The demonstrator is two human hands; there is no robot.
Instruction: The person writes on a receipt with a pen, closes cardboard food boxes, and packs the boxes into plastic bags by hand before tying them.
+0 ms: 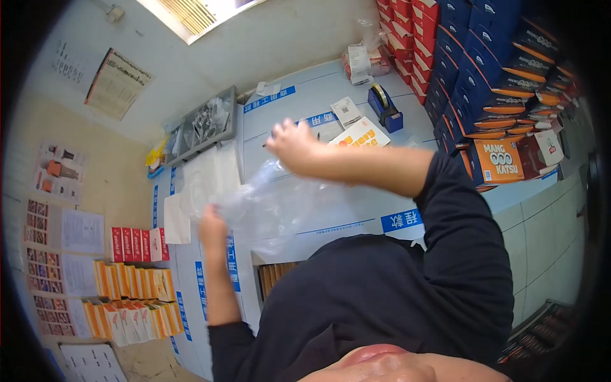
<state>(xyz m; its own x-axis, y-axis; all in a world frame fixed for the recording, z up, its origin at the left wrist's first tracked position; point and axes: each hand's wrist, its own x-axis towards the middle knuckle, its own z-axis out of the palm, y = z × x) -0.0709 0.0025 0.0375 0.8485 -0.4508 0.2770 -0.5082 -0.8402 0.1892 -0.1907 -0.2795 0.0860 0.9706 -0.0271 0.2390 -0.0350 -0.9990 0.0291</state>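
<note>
A clear plastic bag [270, 213] stretches between my two hands above the table, smeared by motion. My left hand [213, 228] is blurred and closed at the bag's left edge. Higher up and to the right, my right hand [296, 148] has curled fingers, with the bag's upper end bunched against its underside. Behind my right forearm lies a white box with yellow and orange lettering [363, 135], partly hidden by the arm. White paper bags [210, 175] lie flat on the table beyond my left hand.
A blue tape dispenser [386, 109] and a printed slip [345, 113] lie at the back. A grey tray [210, 124] of small packets stands back left. Stacked blue boxes [471, 70] and red boxes [425, 48] rise at right. Yellow-and-white cartons [133, 280] stand at left.
</note>
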